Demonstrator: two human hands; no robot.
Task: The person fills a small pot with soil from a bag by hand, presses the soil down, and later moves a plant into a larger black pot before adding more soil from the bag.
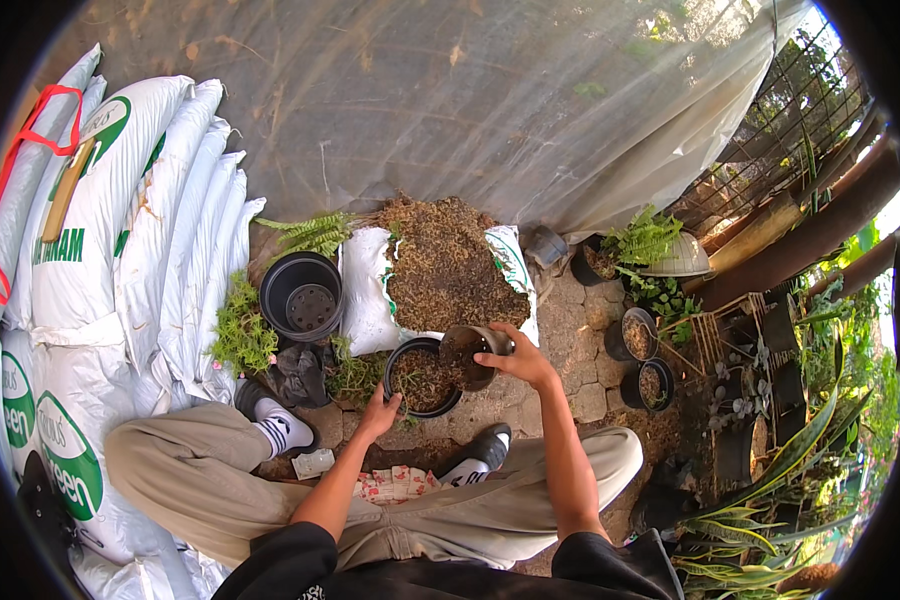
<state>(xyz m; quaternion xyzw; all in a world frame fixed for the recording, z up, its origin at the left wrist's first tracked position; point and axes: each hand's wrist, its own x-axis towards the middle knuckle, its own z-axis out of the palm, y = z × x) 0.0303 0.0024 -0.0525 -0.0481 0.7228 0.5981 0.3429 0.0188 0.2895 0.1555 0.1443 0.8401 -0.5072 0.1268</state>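
My left hand (381,411) grips the near left rim of a black plastic plant pot (422,377), which holds brown growing mix and a few green sprigs. With my right hand (521,358) I hold a smaller, dirt-stained pot (474,358) tilted on its side, its mouth over the right part of the black pot and brown mix inside it. Just beyond both pots, loose brown growing mix (454,266) is heaped on a torn-open white plastic sack (365,289). Nested empty black pots (301,296) stand left of the sack.
White filled sacks (82,277) are stacked at the left. Flowering greenery (244,326) and a crumpled black plastic bag (300,375) lie near my foot. Small pots of mix (639,335) stand on the paving at the right, beside a crate (720,337) and potted plants. Plastic sheeting (420,97) hangs behind.
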